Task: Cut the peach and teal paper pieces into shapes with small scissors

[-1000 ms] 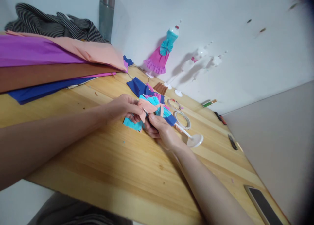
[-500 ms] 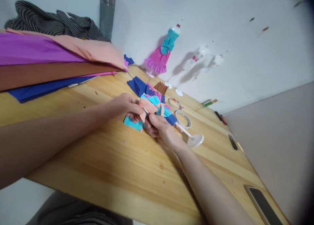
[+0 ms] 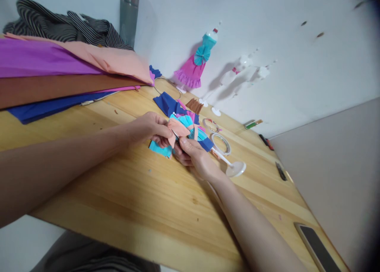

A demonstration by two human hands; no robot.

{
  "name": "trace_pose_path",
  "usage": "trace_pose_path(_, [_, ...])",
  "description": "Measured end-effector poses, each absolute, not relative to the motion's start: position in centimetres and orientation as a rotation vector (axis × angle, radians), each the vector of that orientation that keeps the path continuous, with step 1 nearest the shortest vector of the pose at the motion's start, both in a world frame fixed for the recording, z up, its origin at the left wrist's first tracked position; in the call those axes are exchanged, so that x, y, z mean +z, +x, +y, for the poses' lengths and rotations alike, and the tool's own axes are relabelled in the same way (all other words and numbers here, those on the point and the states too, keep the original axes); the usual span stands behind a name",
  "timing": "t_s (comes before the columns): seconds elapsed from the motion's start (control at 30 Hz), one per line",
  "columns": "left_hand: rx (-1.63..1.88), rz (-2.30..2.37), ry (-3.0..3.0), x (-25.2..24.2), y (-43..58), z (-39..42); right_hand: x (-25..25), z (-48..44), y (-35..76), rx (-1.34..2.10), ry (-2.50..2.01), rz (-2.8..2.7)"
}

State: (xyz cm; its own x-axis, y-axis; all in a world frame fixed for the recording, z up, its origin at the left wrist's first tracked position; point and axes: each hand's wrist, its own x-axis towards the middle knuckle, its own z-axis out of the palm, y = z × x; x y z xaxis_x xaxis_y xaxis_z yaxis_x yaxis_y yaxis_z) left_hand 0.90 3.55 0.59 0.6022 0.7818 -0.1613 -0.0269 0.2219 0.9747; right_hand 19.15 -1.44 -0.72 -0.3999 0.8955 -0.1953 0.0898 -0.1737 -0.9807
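Note:
My left hand [image 3: 160,130] pinches the edge of a small peach paper piece [image 3: 179,127]. Closed round small dark-handled scissors [image 3: 175,135], my right hand [image 3: 190,149] is right beside it, and the blade lies against the peach paper. Just behind the hands lies a figure on a white stand [image 3: 236,169], wrapped in turquoise pleated paper [image 3: 202,135] and blue paper. A turquoise paper piece [image 3: 160,148] rests on the table under my left hand.
Large folded paper sheets [image 3: 74,62] and striped cloth [image 3: 68,27] lie at the back left. A dressed figure [image 3: 197,62] stands near the wall. Tape rolls [image 3: 227,144] sit behind the stand, a cutter [image 3: 280,171] to the right, a phone [image 3: 317,248] at lower right.
The scissor blade shows slightly more against the peach paper. Both hands keep nearly the same place and grip; the whole view has shifted very slightly.

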Motion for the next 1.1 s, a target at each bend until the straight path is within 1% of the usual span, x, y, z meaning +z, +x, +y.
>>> trace_pose_path(1.1, [0.580,0.689,1.230,0.45,0.46,3.99,-0.89,-1.40,19.11,1.608,-1.166,-1.468])
